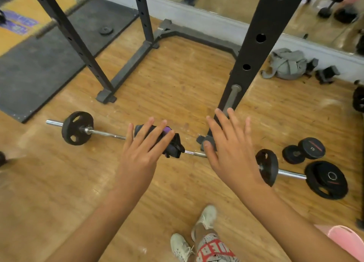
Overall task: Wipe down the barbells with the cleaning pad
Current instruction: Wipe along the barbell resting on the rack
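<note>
A black rack upright (262, 39) rises at centre right, its foot just behind the barbell (106, 134), which lies across the wooden floor at mid-frame. A dumbbell (304, 150) and a larger plate (327, 180) sit at right, and a grey bag (285, 63) at upper right. The black-and-purple cleaning pad (173, 145) drapes the bar's middle. The left hand (141, 153) hangs over the pad and the right hand (230, 153) beside it, both with fingers straight and spread, gripping nothing. There is one barbell, with two mounted plates.

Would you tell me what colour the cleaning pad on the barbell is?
The soft cleaning pad is black with a purple patch; head view.
</note>
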Action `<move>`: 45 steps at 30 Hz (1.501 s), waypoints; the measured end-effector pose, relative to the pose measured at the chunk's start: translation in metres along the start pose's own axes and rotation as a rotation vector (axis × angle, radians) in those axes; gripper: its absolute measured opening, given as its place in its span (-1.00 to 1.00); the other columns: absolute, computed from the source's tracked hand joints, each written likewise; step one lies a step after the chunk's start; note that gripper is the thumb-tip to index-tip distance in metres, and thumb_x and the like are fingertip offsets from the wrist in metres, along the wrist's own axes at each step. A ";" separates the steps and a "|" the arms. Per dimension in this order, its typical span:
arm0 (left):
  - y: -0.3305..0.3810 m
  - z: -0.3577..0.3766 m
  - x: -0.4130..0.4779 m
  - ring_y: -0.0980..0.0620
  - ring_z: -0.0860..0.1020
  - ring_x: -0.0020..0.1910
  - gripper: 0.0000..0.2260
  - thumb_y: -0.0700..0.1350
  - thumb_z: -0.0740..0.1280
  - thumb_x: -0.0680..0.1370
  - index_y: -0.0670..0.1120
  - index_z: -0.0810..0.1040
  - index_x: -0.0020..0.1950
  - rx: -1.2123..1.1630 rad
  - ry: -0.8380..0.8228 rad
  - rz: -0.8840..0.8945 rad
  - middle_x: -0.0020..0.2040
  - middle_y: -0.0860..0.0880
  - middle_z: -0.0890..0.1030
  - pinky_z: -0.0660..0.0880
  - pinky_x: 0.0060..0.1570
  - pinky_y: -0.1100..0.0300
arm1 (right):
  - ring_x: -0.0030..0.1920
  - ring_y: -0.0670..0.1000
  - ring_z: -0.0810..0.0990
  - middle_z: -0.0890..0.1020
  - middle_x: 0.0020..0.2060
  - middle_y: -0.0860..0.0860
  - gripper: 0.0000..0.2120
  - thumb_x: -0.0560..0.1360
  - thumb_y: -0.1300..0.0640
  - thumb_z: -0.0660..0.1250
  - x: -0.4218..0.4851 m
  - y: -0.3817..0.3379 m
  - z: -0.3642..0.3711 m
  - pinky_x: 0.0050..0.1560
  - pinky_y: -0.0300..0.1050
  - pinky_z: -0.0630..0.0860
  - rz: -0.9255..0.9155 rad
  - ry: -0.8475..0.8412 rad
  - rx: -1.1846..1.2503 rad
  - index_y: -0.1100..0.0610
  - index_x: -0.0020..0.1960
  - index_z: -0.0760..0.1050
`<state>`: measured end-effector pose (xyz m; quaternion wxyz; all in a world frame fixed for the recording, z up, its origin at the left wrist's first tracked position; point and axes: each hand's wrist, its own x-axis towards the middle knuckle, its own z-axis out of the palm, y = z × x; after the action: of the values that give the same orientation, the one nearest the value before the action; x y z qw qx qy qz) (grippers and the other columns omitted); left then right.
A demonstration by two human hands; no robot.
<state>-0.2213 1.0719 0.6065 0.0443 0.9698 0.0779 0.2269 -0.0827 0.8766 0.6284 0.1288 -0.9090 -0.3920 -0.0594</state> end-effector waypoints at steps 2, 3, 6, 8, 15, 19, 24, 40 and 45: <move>-0.018 0.011 0.012 -0.20 0.36 0.51 -0.56 -0.32 0.15 0.59 -0.12 0.57 0.42 0.011 -0.023 0.022 0.46 -0.12 0.50 0.00 0.58 -0.18 | 0.61 0.18 0.11 0.28 0.56 0.12 -0.50 0.64 0.02 0.24 0.016 -0.005 0.011 0.56 0.31 -0.07 0.024 0.000 0.007 0.11 0.54 0.30; -0.027 0.016 0.020 -0.19 0.37 0.50 -0.56 -0.32 0.14 0.59 -0.12 0.57 0.41 0.015 -0.031 0.039 0.45 -0.13 0.51 0.01 0.57 -0.18 | 0.61 0.18 0.10 0.28 0.57 0.12 -0.49 0.63 0.02 0.26 0.025 -0.005 0.017 0.57 0.30 -0.08 0.043 -0.001 0.013 0.11 0.54 0.30; -0.056 0.033 0.043 -0.19 0.38 0.47 -0.57 -0.32 0.13 0.60 -0.13 0.58 0.40 0.021 -0.046 0.088 0.43 -0.15 0.53 0.07 0.55 -0.21 | 0.62 0.18 0.07 0.26 0.58 0.11 -0.49 0.63 0.04 0.28 0.055 -0.003 0.032 0.57 0.29 -0.12 0.086 0.004 0.039 0.10 0.55 0.31; -0.078 0.042 0.061 -0.19 0.38 0.47 -0.58 -0.33 0.15 0.60 -0.14 0.58 0.40 0.021 -0.045 0.096 0.42 -0.16 0.53 0.11 0.53 -0.26 | 0.62 0.17 0.07 0.26 0.58 0.11 -0.49 0.62 0.06 0.29 0.080 0.001 0.042 0.58 0.29 -0.12 0.094 0.012 0.053 0.11 0.54 0.32; -0.155 0.056 0.104 -0.18 0.37 0.50 -0.57 -0.35 0.17 0.59 -0.15 0.56 0.42 -0.017 -0.057 0.093 0.45 -0.17 0.51 0.21 0.49 -0.34 | 0.61 0.16 0.11 0.30 0.55 0.10 -0.52 0.64 0.08 0.26 0.157 0.000 0.065 0.58 0.32 -0.04 0.125 0.008 0.055 0.13 0.53 0.32; -0.204 0.069 0.125 -0.18 0.38 0.50 -0.56 -0.36 0.15 0.59 -0.15 0.52 0.44 -0.019 -0.067 0.105 0.45 -0.18 0.50 0.22 0.50 -0.31 | 0.60 0.17 0.15 0.32 0.54 0.12 -0.52 0.64 0.08 0.27 0.205 -0.004 0.084 0.56 0.33 0.01 0.155 -0.004 0.028 0.15 0.53 0.33; -0.268 0.085 0.158 -0.19 0.38 0.48 -0.53 -0.38 0.09 0.60 -0.11 0.41 0.48 -0.075 -0.075 0.142 0.44 -0.18 0.48 0.30 0.43 -0.31 | 0.62 0.16 0.08 0.24 0.58 0.14 -0.45 0.60 0.10 0.33 0.260 -0.025 0.105 0.56 0.31 0.04 0.181 -0.079 -0.022 0.14 0.55 0.30; -0.404 0.106 0.322 -0.19 0.43 0.44 -0.56 -0.25 -0.05 0.75 -0.14 0.57 0.41 -0.225 -0.059 0.373 0.40 -0.18 0.55 0.29 0.45 -0.23 | 0.58 0.19 0.21 0.36 0.50 0.17 -0.49 0.57 0.19 0.36 0.416 -0.088 0.091 0.57 0.29 0.09 0.294 0.099 -0.090 0.16 0.50 0.36; -0.421 0.121 0.377 -0.20 0.45 0.41 -0.50 -0.20 -0.13 0.76 -0.13 0.59 0.38 -0.207 -0.049 0.389 0.37 -0.18 0.57 0.35 0.40 -0.26 | 0.59 0.17 0.18 0.35 0.51 0.16 -0.52 0.59 0.15 0.31 0.467 -0.081 0.095 0.59 0.23 0.02 0.311 0.120 -0.078 0.17 0.50 0.37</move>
<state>0.1112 1.5450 0.6106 0.1009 0.9620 -0.1352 0.2145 0.1792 1.2821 0.6500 0.1242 -0.9578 -0.2356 -0.1080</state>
